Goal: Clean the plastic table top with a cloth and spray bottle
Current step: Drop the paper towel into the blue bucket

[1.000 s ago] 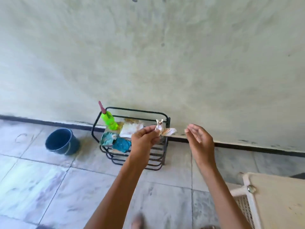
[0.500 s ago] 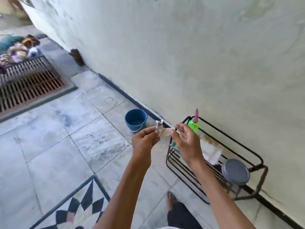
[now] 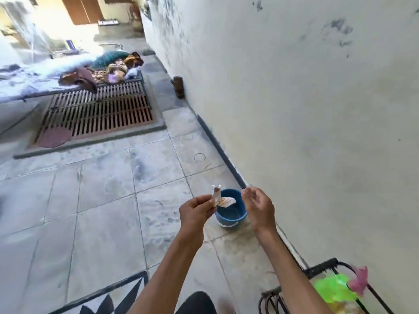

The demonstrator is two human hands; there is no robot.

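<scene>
My left hand pinches a small crumpled white and brown wrapper and holds it just above a blue bucket on the floor. My right hand hovers to the right of the wrapper with loosely curled fingers and holds nothing. A green spray bottle with a pink nozzle stands blurred in a black wire rack at the bottom right. The plastic table is out of view.
A pale wall runs along the right. The floor is grey tile. A metal floor grate lies at the back left, with a cot holding bundled clothes behind it. A patterned floor inlay shows at the bottom.
The view has swung left, so the rack slid to the bottom right and the table left the frame. My right hand has let go of the wrapper and moved apart. The wrapper now hangs over the bucket.
</scene>
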